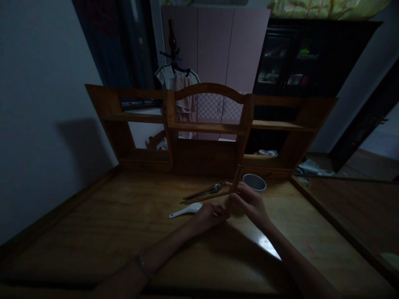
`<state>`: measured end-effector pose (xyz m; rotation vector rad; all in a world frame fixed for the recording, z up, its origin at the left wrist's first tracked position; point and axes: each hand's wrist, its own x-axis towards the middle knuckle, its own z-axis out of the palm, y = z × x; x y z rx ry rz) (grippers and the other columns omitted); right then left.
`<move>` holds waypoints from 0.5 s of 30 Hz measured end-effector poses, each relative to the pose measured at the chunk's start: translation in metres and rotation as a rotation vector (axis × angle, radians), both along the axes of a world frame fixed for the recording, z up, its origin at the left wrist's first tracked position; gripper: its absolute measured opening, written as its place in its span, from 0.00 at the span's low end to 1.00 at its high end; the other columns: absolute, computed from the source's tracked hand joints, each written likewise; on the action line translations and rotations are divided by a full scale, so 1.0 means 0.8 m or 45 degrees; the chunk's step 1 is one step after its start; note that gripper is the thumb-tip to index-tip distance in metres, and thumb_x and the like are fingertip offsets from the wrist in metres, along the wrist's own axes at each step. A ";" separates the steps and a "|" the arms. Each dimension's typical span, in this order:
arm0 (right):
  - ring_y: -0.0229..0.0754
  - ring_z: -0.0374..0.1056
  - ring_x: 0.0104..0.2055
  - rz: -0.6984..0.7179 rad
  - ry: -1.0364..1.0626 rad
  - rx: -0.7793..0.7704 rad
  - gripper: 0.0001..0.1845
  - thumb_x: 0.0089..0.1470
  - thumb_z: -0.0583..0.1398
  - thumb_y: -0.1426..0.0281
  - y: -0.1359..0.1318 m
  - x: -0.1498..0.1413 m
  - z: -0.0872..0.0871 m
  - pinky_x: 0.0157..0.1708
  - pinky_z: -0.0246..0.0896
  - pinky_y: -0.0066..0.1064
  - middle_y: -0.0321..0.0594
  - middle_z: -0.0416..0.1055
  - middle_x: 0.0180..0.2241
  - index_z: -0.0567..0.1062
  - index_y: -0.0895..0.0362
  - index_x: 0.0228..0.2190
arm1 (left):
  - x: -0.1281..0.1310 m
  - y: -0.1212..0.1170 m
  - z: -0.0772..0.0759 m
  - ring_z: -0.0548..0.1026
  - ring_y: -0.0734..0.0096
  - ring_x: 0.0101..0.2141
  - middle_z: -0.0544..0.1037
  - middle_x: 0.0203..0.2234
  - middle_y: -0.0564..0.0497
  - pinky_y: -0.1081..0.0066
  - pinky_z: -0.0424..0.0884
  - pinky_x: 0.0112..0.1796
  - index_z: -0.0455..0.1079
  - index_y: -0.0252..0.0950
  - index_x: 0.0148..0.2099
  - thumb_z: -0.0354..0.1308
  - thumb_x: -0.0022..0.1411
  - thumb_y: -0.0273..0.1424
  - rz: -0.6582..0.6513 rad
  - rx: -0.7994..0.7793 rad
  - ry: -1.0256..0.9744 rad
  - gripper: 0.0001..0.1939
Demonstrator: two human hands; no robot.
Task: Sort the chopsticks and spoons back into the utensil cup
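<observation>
Both my hands meet over the wooden desk [124,232], closed round a bundle of wooden chopsticks [236,179] that stands nearly upright. My left hand [209,216] pinches the lower end of the bundle. My right hand [249,202] grips it a little higher. More chopsticks and a metal spoon [205,192] lie flat on the desk just left of my hands. A white ceramic spoon [184,211] lies in front of them, close to my left hand. A small pale bowl [254,182] sits just behind my right hand.
A wooden shelf unit [208,124] runs along the back of the desk. Behind it hang clothes on a stand [179,81], with pink wardrobe doors and a dark glass cabinet [296,62]. A white wall is on the left. The room is dim.
</observation>
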<state>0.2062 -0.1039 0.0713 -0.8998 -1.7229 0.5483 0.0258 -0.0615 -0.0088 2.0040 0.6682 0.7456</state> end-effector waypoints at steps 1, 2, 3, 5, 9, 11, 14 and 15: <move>0.42 0.67 0.40 -0.038 0.008 0.029 0.11 0.57 0.60 0.65 -0.001 0.000 0.008 0.37 0.63 0.31 0.42 0.70 0.40 0.76 0.54 0.41 | 0.000 0.001 -0.001 0.72 0.71 0.32 0.75 0.31 0.50 0.76 0.66 0.31 0.74 0.31 0.33 0.56 0.63 0.41 0.003 0.037 0.007 0.17; 0.41 0.67 0.39 -0.070 -0.006 0.060 0.10 0.57 0.60 0.65 -0.001 0.000 0.017 0.37 0.63 0.30 0.41 0.70 0.38 0.76 0.54 0.40 | -0.001 0.001 -0.001 0.71 0.72 0.31 0.75 0.30 0.49 0.77 0.65 0.30 0.74 0.31 0.32 0.55 0.63 0.41 -0.001 0.076 0.017 0.17; 0.40 0.67 0.37 -0.086 -0.046 0.083 0.09 0.57 0.60 0.65 -0.002 0.001 0.026 0.35 0.62 0.30 0.40 0.71 0.36 0.76 0.54 0.38 | -0.001 0.001 0.000 0.71 0.73 0.30 0.74 0.31 0.49 0.77 0.65 0.30 0.74 0.31 0.31 0.55 0.63 0.41 -0.011 0.115 0.026 0.18; 0.38 0.66 0.32 -0.086 -0.175 0.094 0.08 0.56 0.61 0.65 -0.003 0.001 0.042 0.30 0.61 0.28 0.38 0.71 0.31 0.76 0.56 0.34 | -0.002 0.002 0.002 0.71 0.73 0.30 0.74 0.31 0.49 0.77 0.64 0.29 0.74 0.30 0.29 0.54 0.64 0.41 -0.028 0.172 0.048 0.19; 0.36 0.65 0.26 -0.063 -0.357 -0.007 0.11 0.56 0.60 0.62 -0.003 0.007 0.070 0.25 0.58 0.26 0.37 0.70 0.24 0.75 0.58 0.30 | -0.001 0.001 0.008 0.72 0.72 0.31 0.75 0.29 0.50 0.76 0.65 0.32 0.75 0.32 0.32 0.53 0.65 0.41 -0.060 0.213 0.048 0.19; 0.38 0.67 0.26 -0.092 -0.331 -0.049 0.13 0.56 0.60 0.60 -0.004 0.017 0.092 0.24 0.60 0.27 0.38 0.71 0.25 0.75 0.59 0.31 | 0.000 0.002 0.009 0.73 0.70 0.34 0.76 0.31 0.50 0.75 0.66 0.35 0.77 0.33 0.36 0.57 0.62 0.41 -0.067 0.218 0.015 0.16; 0.40 0.70 0.28 -0.277 -0.232 0.015 0.14 0.55 0.61 0.59 -0.011 0.044 0.143 0.26 0.63 0.28 0.39 0.74 0.27 0.76 0.58 0.33 | 0.000 0.003 0.007 0.74 0.68 0.38 0.77 0.38 0.48 0.74 0.68 0.39 0.76 0.36 0.45 0.65 0.55 0.41 0.013 0.189 -0.052 0.18; 0.40 0.71 0.30 -0.385 -0.200 0.074 0.14 0.55 0.61 0.59 -0.014 0.056 0.162 0.28 0.64 0.29 0.40 0.75 0.28 0.76 0.57 0.34 | -0.001 0.004 0.006 0.74 0.68 0.38 0.77 0.40 0.47 0.74 0.69 0.39 0.76 0.36 0.46 0.66 0.54 0.41 0.035 0.176 -0.063 0.20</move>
